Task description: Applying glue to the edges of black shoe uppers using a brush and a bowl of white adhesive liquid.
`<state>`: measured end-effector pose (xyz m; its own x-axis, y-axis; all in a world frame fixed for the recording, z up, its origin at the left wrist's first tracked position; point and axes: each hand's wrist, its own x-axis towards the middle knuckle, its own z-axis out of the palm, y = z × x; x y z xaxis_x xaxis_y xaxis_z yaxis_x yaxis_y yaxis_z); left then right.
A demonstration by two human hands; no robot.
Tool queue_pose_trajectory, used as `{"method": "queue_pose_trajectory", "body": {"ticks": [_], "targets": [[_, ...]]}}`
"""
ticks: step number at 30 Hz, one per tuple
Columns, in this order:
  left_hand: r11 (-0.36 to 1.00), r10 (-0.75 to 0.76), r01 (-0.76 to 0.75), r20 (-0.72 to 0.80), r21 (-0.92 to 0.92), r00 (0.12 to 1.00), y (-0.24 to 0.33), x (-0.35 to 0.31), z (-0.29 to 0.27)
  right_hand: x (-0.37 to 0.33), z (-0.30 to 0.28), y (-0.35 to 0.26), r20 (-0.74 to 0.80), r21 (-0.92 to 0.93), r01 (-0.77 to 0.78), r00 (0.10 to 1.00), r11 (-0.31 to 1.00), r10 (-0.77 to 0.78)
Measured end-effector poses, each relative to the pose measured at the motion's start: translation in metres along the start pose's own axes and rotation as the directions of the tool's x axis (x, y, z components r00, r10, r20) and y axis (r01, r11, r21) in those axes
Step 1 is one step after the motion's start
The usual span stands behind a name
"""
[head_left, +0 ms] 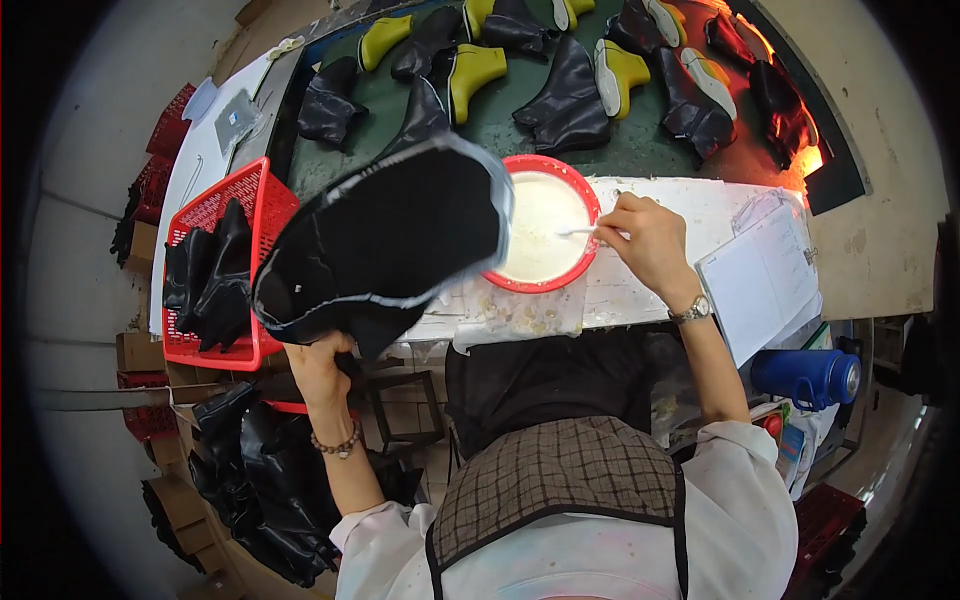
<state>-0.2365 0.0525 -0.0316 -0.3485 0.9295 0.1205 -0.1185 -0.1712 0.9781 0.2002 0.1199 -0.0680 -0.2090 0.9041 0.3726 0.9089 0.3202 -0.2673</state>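
My left hand (pixel 322 372) is closed on a black boot upper (pixel 390 235), whose underside is turned up toward me. A whitish band runs along the edge of that underside. Most of the left fingers are hidden beneath the boot upper. Just right of it, a red-rimmed bowl (pixel 545 284) of creamy white liquid (pixel 540 225) stands on the worktable, its left rim partly covered by the boot upper. My right hand (pixel 648 245) pinches a thin white-handled brush (pixel 580 232), its tip over the liquid; whether it touches the surface I cannot tell.
Black boot uppers (pixel 568 100) and yellow foot-shaped forms (pixel 475 75) lie on a dark green belt (pixel 390 100) beyond, with an orange glow at its right. Left is a red basket (pixel 262 210) of boots. Papers (pixel 760 280) and a blue flask (pixel 800 377) are at right.
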Motion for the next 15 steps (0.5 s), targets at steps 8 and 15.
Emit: {"method": "queue_pose_trajectory", "body": {"ticks": [8,15], "targets": [[0.918,-0.388,0.394,0.095,-0.053,0.917,0.011,-0.001,0.001,0.026,-0.037,-0.022,-0.203,0.707,0.106,0.977,0.699,0.058],[0.884,-0.423,0.435,0.101,-0.173,0.900,0.014,-0.004,0.018,0.046,-0.052,-0.038,-0.253,0.588,0.266,0.957,0.764,-0.139]]}}
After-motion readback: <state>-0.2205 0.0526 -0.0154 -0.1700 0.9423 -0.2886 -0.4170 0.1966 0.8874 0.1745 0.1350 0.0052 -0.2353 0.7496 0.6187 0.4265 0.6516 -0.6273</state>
